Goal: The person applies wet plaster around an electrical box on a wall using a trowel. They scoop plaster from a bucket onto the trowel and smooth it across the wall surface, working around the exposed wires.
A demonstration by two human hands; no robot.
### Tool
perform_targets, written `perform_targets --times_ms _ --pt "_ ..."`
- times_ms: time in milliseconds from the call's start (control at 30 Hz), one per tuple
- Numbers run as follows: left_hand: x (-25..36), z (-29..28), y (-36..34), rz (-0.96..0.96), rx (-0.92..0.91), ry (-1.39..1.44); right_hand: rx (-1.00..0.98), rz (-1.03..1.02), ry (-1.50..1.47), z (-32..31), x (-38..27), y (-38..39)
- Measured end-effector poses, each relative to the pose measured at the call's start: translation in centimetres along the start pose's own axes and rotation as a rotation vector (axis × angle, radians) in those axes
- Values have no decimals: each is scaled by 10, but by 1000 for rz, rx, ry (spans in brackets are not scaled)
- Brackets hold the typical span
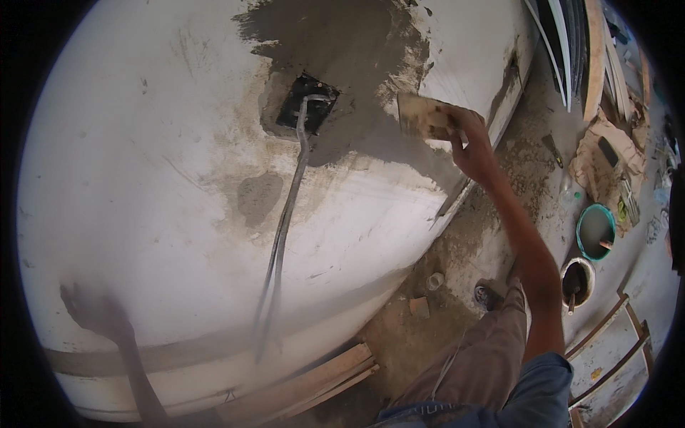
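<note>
My right hand (467, 139) is closed around a flat, rectangular, plaster-stained spreader (422, 116). The spreader's edge is against the white wall (107, 171), at the right side of a patch of wet grey plaster (371, 78). Left of it, a black square electrical box (308, 107) is set into the wall, and grey cables (291, 203) hang out of it and down. At the lower left my left hand (98, 310) is at the wall, holding nothing that I can see. Haze blurs it, but its fingers look apart.
On the floor at right stand a teal-rimmed bucket (596, 232) and a white bucket (576, 282) with a handle sticking out. A trowel-like tool (551, 150) lies nearby. Wooden boards (307, 385) lie along the wall's foot; a wooden frame (606, 328) is at lower right.
</note>
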State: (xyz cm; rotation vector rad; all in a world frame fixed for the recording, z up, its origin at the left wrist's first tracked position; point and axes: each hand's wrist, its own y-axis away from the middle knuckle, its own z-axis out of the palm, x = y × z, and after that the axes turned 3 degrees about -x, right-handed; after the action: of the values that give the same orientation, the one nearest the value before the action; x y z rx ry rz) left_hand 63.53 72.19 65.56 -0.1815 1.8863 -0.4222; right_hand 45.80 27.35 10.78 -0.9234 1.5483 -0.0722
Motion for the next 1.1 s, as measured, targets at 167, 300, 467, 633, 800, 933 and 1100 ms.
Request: perform_targets --times_ms 167,300,467,633,800,933,1100 --pt "2 6 -2 74 33 -32 168 145 -446 19 -67 -30" --pt "6 5 -1 31 35 27 230 163 -440 45 -94 -35" --pt "11 2 -6 20 42 20 77 84 -419 95 -138 27" --pt "3 6 -1 41 45 -9 -235 -163 -442 97 -168 82" --pt "9 3 1 19 51 24 -237 -274 -235 58 -128 61" --pt "15 -1 -8 9 23 -59 -106 -482 106 31 -87 6" --pt "14 -4 -9 -18 5 -20 -142 -637 151 9 -80 -41"
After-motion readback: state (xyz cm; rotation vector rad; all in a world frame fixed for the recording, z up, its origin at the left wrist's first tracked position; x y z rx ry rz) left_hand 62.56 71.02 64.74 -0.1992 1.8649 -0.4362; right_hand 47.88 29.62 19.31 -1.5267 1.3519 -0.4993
